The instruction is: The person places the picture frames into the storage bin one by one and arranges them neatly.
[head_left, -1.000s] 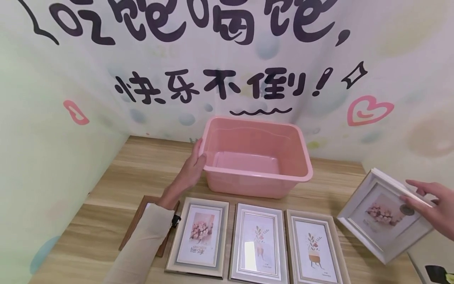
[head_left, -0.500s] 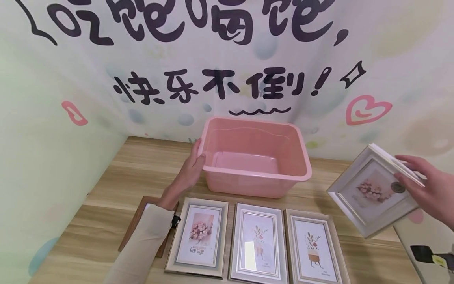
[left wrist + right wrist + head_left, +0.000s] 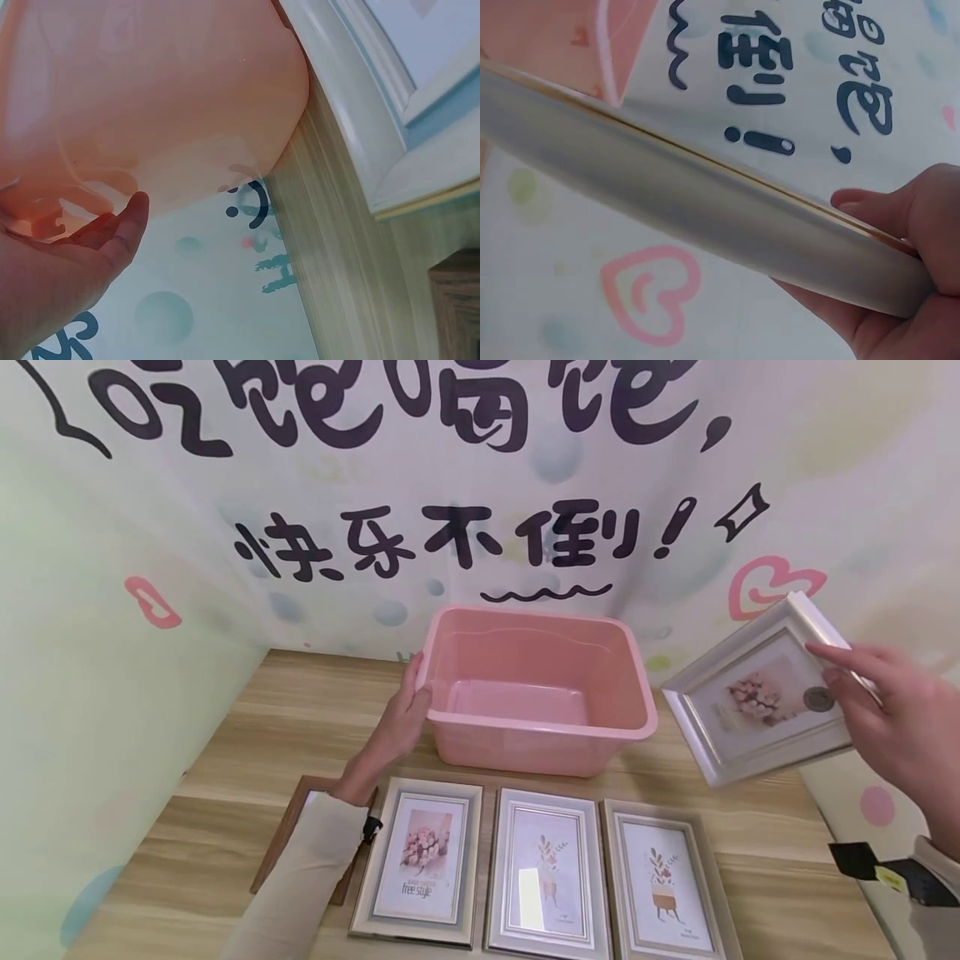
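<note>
In the head view my right hand [image 3: 896, 718] grips a silvery-white picture frame [image 3: 720, 727] by its edge, up in the air right of the pink plastic tub [image 3: 517, 745]. A pink flower picture and a round grey sticker show behind its pane. The right wrist view shows the frame's pale edge [image 3: 705, 202] with thumb and fingers on either side. My left hand [image 3: 400, 718] holds the tub's left rim. The left wrist view has its fingers [image 3: 127, 232] up against the tub wall [image 3: 187, 127]. Nothing lies inside the tub.
Three pale picture frames lie face up in a row before the tub: a flower one [image 3: 423, 868], a middle one [image 3: 550, 868] and a right one [image 3: 667, 881]. A brown wooden frame [image 3: 285, 839] is partly under my left sleeve [image 3: 300, 877]. A printed cloth [image 3: 337, 610] hangs behind.
My right hand has lifted the picture frame up and leftward, nearer the tub's right side. The left hand stays at the tub's rim, and the frames on the table have not moved.
</note>
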Tool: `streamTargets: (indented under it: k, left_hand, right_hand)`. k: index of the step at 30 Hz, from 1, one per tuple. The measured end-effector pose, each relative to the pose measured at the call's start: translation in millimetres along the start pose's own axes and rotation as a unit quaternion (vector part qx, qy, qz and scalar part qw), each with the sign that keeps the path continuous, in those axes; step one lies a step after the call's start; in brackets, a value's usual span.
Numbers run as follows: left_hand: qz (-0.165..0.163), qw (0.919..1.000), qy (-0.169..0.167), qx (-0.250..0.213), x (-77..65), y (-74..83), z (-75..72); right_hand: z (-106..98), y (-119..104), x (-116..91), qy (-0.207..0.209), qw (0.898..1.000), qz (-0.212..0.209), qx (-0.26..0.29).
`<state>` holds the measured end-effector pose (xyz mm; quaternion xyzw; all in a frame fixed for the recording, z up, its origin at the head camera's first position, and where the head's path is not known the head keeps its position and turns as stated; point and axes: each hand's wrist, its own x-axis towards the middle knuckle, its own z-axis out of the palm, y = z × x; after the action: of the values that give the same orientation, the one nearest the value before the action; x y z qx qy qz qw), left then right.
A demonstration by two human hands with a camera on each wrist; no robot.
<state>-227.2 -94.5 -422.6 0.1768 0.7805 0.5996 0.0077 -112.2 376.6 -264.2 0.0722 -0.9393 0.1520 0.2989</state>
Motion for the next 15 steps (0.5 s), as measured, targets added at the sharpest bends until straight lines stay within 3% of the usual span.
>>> streamTargets:
  k: [8, 15]
  left_hand:
    - [0.0, 1.0, 0.001, -0.003, 0.5, -2.0, -0.4]
    - [-0.005, 1.0, 0.003, -0.004, 0.6, -2.8, 0.0]
  right_hand:
    - [-2.9, -35.3, 24.2, 0.027, 0.998, 0.052, 0.026]
    - [1.7, -62.9, 44.9, 0.059, 0.996, 0.051, 0.043]
